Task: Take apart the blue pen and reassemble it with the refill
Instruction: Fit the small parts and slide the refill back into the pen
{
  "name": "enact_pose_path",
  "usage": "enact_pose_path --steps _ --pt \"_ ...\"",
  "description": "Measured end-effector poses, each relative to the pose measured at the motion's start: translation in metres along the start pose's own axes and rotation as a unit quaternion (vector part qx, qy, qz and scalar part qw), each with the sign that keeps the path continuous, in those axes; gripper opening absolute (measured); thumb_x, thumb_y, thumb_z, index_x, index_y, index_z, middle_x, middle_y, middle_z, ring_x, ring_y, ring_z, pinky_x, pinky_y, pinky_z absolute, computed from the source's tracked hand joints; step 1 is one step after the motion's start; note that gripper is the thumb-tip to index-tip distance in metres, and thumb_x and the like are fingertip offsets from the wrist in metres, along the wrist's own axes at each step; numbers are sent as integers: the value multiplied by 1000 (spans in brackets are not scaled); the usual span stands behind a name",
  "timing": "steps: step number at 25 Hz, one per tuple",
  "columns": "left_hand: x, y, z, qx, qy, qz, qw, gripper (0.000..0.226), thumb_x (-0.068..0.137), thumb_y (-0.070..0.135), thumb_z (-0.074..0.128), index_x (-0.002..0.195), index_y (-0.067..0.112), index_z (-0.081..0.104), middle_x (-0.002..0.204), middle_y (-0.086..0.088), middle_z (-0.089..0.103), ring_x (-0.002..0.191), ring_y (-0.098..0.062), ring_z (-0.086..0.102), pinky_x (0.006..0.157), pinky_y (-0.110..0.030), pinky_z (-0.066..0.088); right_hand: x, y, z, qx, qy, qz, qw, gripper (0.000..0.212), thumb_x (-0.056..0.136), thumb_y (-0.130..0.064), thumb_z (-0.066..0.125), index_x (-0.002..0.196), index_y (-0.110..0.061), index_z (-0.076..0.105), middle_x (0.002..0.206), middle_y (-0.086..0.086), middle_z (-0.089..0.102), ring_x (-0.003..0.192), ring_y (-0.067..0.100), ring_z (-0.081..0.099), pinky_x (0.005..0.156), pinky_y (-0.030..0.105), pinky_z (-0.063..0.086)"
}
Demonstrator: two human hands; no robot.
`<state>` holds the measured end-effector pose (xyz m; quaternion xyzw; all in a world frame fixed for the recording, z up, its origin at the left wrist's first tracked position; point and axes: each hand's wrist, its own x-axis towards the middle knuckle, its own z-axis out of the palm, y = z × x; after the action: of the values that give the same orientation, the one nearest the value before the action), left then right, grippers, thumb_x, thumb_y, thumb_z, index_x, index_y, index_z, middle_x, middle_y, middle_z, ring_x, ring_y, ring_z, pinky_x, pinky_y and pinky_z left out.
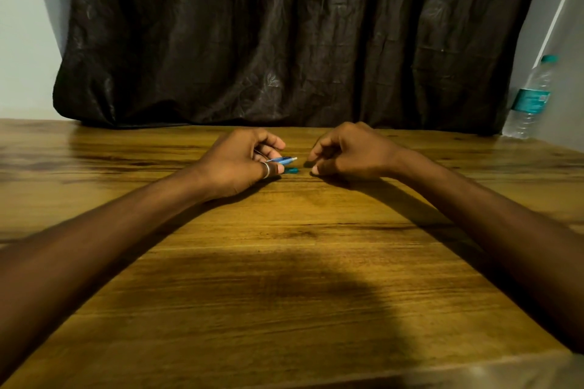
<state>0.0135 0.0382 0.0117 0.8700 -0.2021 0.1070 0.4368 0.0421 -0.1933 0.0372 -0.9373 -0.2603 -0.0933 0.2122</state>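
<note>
Both forearms are laid across the wooden table [284, 262], hands resting near its far middle. The left hand [240, 161] is curled around the blue pen [284, 160], which is pinched between thumb and fingers; only the pen's short front end is seen, poking out to the right toward the other hand, pale tip leading. A silver ring [266, 170] is worn on the left thumb. A small teal piece [292, 170] is seen lying on the table just beside the left thumb tip, below the pen's end; which pen part it is cannot be told. The right hand [350, 153] is loosely curled, fingertips down on the table, near the pen tip but apart from it; whether anything is held inside cannot be told. A dark curtain [300, 35] is hung behind the table, and a water bottle [531, 98] is stood at the far right edge.
</note>
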Motion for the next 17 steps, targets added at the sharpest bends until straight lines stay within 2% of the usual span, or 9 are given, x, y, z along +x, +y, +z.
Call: enact_pose_path --steps 4,6,7,9,10,15,17 --pt "2 -2 3 12 14 2 1000 36 83 12 79 112 29 68 97 4 71 68 4 64 64 -17 51 -1 -1 2 -22 4 -16 1000 11 82 -14 77 88 -22 80 77 -9 77 64 -9 65 60 10 50" --pt "2 -3 3 7 13 1 1000 35 83 13 79 112 29 68 97 4 71 69 4 65 60 -15 50 -2 -6 2 93 32 26 995 9 84 -8 74 83 -17 78 72 1 76 59 2 67 55 19 54" --pt "2 -3 3 -2 12 0 1000 34 83 12 78 111 29 67 96 3 71 69 4 66 57 -14 50 -2 -10 2 184 50 54 980 11 85 -4 73 83 -14 77 73 7 75 63 9 68 58 23 57" --pt "3 -3 2 -25 11 -2 1000 33 85 10 77 113 25 67 95 0 71 68 3 67 53 -13 49 -1 -17 1 348 65 89 931 13 86 7 68 87 -6 73 77 12 72 71 15 70 68 26 60" --pt "2 -3 2 -34 11 -3 999 34 85 10 77 114 22 67 95 -1 70 68 3 67 52 -12 48 -1 -21 2 394 60 96 912 14 86 10 66 88 -2 71 78 12 71 71 15 71 69 25 60" --pt "1 1 3 -48 15 -8 999 34 85 7 76 116 19 66 93 1 69 64 3 65 49 -11 47 -6 -30 3 447 28 102 888 20 85 19 59 96 4 66 81 17 71 66 14 74 68 25 61" --pt "1 3 4 -56 19 -7 998 33 86 7 75 115 20 66 93 0 69 69 -4 65 50 -17 49 -6 -31 3 458 28 97 883 22 85 20 57 96 2 65 79 16 71 65 14 74 67 26 61"
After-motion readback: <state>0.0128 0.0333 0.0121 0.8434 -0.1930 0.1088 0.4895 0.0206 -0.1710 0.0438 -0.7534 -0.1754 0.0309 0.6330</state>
